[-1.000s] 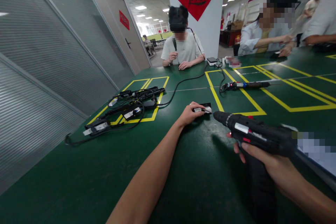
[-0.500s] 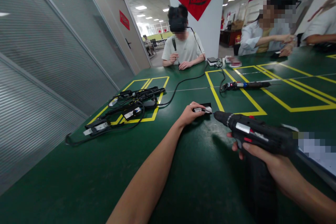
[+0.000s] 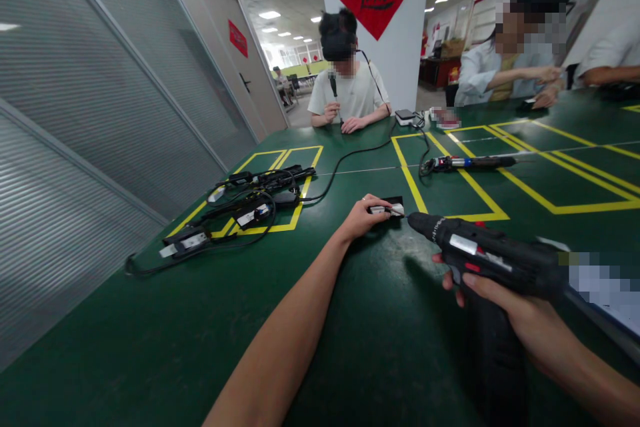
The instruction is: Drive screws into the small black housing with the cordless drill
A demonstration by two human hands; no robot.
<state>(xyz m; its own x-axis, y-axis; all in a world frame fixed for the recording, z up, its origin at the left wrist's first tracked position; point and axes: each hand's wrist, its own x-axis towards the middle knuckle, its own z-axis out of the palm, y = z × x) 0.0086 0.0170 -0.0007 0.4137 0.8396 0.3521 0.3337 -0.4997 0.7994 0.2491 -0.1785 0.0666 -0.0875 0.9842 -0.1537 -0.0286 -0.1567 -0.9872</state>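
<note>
My right hand is wrapped round the grip of a black power drill, which points left. Its chuck ends close to a small black and white part on the green table. A thin bit seems to reach the right end of that part; whether it touches, I cannot tell. My left hand grips the part from the left, its fingers closed over the top and pressing it to the table.
Black cables and devices lie in a taped area at left. A pen-like electric tool rests beyond the drill. A cable crosses the table. One person sits opposite, another at right. A pixelated sheet lies right.
</note>
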